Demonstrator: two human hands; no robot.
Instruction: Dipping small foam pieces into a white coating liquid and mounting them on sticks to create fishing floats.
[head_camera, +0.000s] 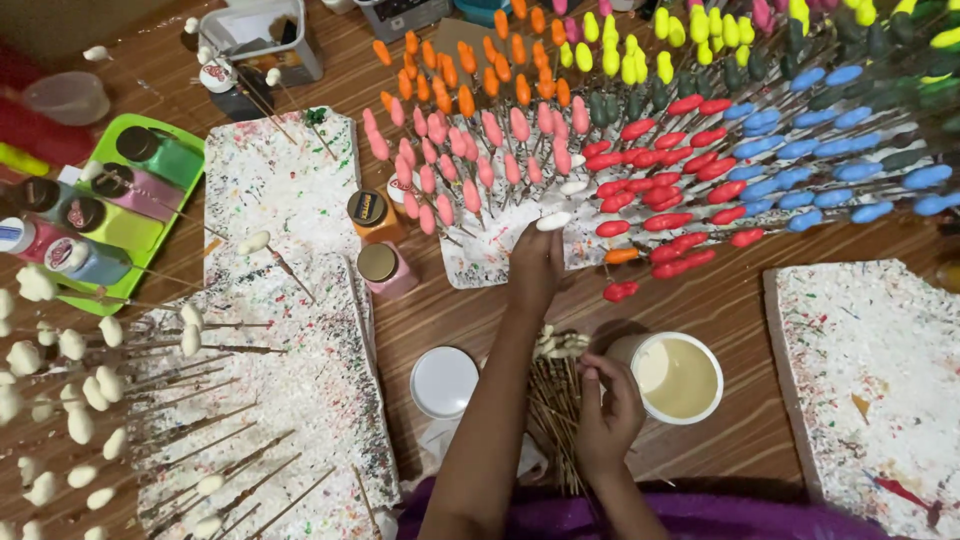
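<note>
My left hand (535, 268) reaches forward to the speckled foam block (480, 262) and pinches a thin stick with a white oval tip (553, 221), among pink-tipped sticks (470, 160) and red-tipped sticks (670, 190). Closer to me, my right hand (607, 405) is closed on a thin stick, above a bundle of bare wooden sticks (553, 400) and right beside a white cup of cream paint (680, 378). The cup's round white lid (443, 381) lies to the left of my left forearm.
Orange, yellow, green and blue tipped sticks fan across the back. Two paint bottles (380, 240) stand by the block. A green tray (150, 235) holds more bottles at left. Foam boards lie at lower left (300, 400), with white-tipped sticks, and at right (870, 380).
</note>
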